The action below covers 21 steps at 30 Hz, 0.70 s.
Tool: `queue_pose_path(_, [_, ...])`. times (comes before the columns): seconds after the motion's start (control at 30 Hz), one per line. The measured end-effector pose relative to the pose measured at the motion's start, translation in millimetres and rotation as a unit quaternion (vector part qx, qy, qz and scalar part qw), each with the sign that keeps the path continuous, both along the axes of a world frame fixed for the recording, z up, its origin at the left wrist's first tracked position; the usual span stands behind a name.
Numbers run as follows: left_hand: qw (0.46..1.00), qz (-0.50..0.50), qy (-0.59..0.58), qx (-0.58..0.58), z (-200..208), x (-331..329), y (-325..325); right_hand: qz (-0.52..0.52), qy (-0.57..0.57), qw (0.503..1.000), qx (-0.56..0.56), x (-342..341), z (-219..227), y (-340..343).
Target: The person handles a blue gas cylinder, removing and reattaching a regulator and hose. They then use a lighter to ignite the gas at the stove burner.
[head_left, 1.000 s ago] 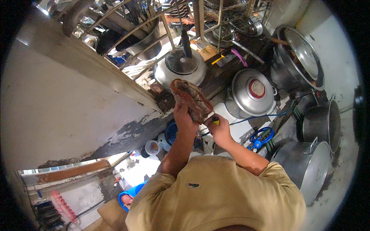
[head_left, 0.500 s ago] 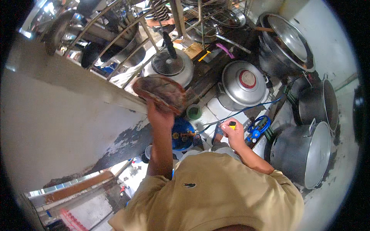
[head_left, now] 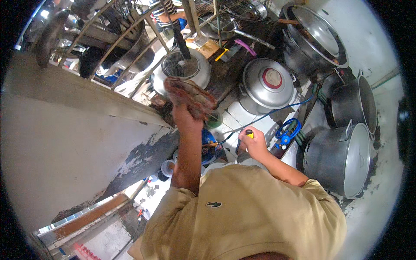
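In my left hand (head_left: 186, 118) is a reddish-brown, flattish piece with a raised rim (head_left: 190, 92), held up and tilted. Motion smears it, and I cannot make out its kind. Just beyond it stands the silver pot with a mesh-topped lid (head_left: 180, 65). My right hand (head_left: 255, 145) is closed around a tool with a yellow-and-black handle (head_left: 250, 134). A dark narrow part shows below that fist, though its shape is unclear. Between the hands and a little farther off sits a green cup (head_left: 214, 120), partly covered by the brown piece.
A lidded silver pot (head_left: 264, 86) stands ahead on white tiles. Large pots (head_left: 333, 160) line the right wall. A blue hose (head_left: 277, 110) crosses the floor near a blue gas cylinder (head_left: 209, 146). Metal bars (head_left: 125, 43) top the left wall; a person in stripes (head_left: 164, 17) is beyond.
My left hand has moved a little right, tilting the brown piece so its face shows narrower. The right hand has shifted slightly up and left with the yellow-and-black handle.
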<state>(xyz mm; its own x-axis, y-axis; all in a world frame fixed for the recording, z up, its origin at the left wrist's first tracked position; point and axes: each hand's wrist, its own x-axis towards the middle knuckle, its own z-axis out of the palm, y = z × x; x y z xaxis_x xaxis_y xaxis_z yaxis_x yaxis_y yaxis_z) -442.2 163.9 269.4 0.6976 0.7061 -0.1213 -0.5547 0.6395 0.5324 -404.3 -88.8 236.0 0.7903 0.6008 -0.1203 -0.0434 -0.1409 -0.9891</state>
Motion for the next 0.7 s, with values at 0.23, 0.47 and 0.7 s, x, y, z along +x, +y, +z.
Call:
queue_pose_path(0.23, [0.991, -0.048, -0.078, -0.093, -17.7, -29.7, -5.7, -0.067, 0.070, 0.995, 0.037, 2.4, 13.8, 0.0])
queue_pose_path(0.47, [0.984, -0.011, -0.113, -0.137, -70.1, -36.8, 7.6, -0.117, 0.027, 0.992, 0.027, 18.0, 44.3, 22.2])
queue_pose_path(0.7, [0.974, -0.201, -0.085, -0.067, -31.0, -2.8, -59.6, -0.047, 0.003, 0.996, -0.070, 12.7, 32.1, 30.5])
